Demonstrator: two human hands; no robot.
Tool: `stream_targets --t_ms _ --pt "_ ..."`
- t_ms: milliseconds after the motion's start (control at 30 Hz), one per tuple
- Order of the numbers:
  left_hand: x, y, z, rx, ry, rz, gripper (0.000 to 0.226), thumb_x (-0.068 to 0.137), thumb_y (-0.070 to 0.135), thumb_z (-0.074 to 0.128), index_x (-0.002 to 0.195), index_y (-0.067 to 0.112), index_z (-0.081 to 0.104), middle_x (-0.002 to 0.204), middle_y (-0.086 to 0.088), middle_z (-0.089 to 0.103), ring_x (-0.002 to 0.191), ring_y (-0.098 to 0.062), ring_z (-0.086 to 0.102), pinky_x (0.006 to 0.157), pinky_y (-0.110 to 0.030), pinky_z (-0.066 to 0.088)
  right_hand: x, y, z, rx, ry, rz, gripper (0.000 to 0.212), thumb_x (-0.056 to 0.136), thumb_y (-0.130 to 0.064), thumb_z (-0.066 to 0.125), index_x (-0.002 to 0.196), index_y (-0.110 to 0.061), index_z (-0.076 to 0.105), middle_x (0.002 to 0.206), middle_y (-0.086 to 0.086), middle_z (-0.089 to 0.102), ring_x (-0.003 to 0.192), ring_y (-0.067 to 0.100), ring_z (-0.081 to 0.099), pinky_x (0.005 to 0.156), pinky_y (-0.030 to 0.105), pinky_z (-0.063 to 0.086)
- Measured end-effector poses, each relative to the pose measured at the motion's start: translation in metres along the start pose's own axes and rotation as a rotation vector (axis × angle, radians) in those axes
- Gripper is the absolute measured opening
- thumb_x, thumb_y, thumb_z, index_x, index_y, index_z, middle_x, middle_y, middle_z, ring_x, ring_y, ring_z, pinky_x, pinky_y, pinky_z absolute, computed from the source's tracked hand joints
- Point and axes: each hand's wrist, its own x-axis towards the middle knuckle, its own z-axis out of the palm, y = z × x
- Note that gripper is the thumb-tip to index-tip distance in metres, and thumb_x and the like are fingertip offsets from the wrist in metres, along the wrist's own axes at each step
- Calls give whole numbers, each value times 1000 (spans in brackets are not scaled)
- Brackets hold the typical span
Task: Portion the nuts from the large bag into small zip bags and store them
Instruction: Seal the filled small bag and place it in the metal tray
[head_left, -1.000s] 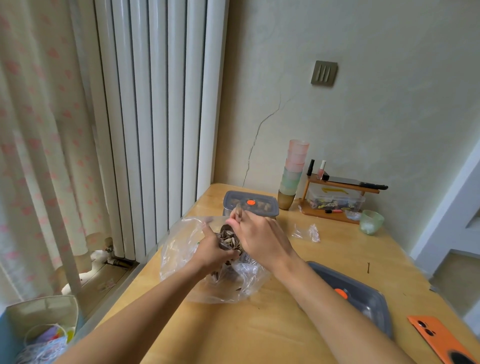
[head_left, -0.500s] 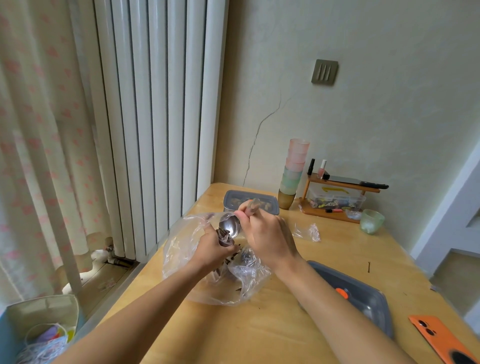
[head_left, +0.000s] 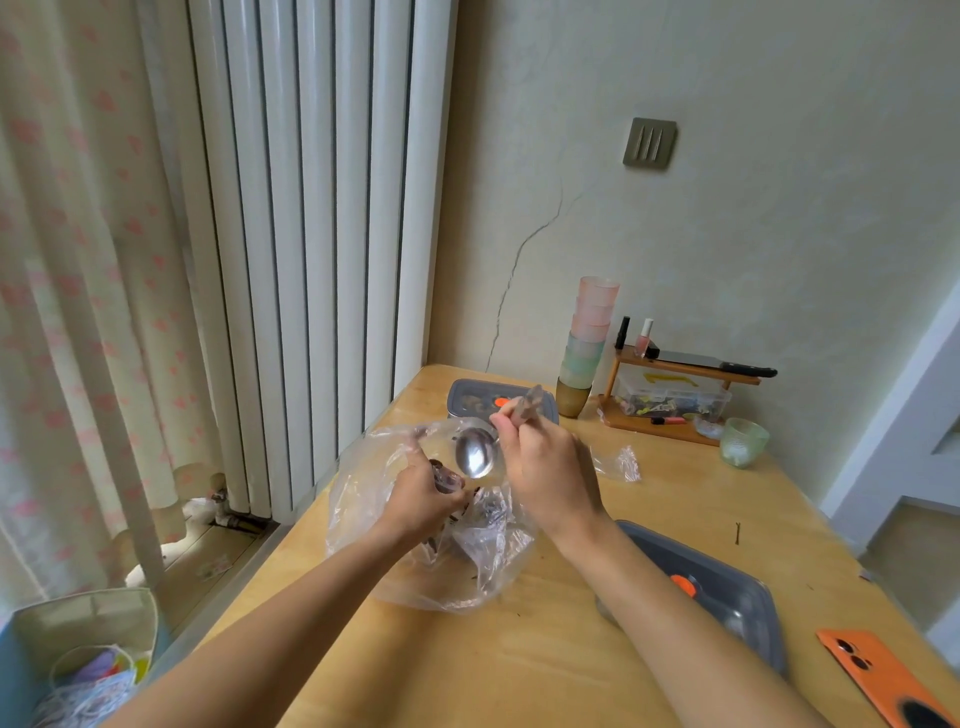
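Observation:
A large clear plastic bag (head_left: 374, 499) lies crumpled on the wooden table (head_left: 519, 660), with dark nuts showing inside. My left hand (head_left: 421, 499) grips a small zip bag (head_left: 448, 478) partly filled with nuts, held over the large bag. My right hand (head_left: 545, 473) holds a metal spoon (head_left: 475, 454) by its handle; the bowl faces me, looks empty and hangs just above the small bag's mouth. Another empty small zip bag (head_left: 621, 462) lies on the table to the right.
A grey lidded box (head_left: 467, 397) stands behind the hands, a grey lid with an orange valve (head_left: 727, 587) at right. Stacked cups (head_left: 589, 338), a wooden shelf (head_left: 675, 369), a green glass cup (head_left: 743, 441) and an orange phone (head_left: 883, 675) are also there.
The spoon, earlier tipped low over the small bag with nuts, has lifted and turned so its empty bowl faces me. My left hand has stayed on the small bag.

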Motion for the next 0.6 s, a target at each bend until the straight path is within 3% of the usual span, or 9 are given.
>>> stream_targets --t_ms 100,167,267,400,500,600 --pt "1 -1 -3 125 67 5 55 85 3 68 135 10 45 90 -5 68 85 -24 67 63 -22 48 -2 10 1 -14 -207 101 27 110 -28 49 99 -9 65 74 4 64 65 28 64 56 36 49" --pt "1 -3 -5 280 50 21 37 83 5 62 119 12 60 105 -5 67 97 -24 62 71 -25 43 -5 15 3 -52 -310 161 29 111 -32 44 107 -12 65 85 6 69 77 30 68 67 41 55" --pt "4 0 1 451 -27 -5 42 84 8 60 125 13 57 121 -11 61 105 -25 56 78 -30 41 -16 22 3 -138 -355 219 31 112 -35 40 110 -14 63 90 6 71 83 31 69 70 41 56" --pt "8 4 6 536 -41 -46 52 88 14 58 139 11 47 127 -14 60 119 -32 57 92 -37 48 -29 24 3 -194 -399 293 31 112 -33 36 116 -12 59 91 8 71 84 32 71 68 40 56" --pt "11 4 8 595 -48 -91 47 90 28 59 131 7 54 117 -15 67 103 -31 63 78 -36 50 -34 25 3 -197 -392 350 32 112 -32 35 112 -11 58 89 11 71 82 32 72 68 38 55" --pt "13 5 7 638 -43 -115 24 86 26 61 94 5 67 91 -13 70 78 -30 64 61 -32 47 -37 28 5 -184 -395 391 35 112 -33 35 104 -11 60 78 6 66 71 26 68 61 33 52"
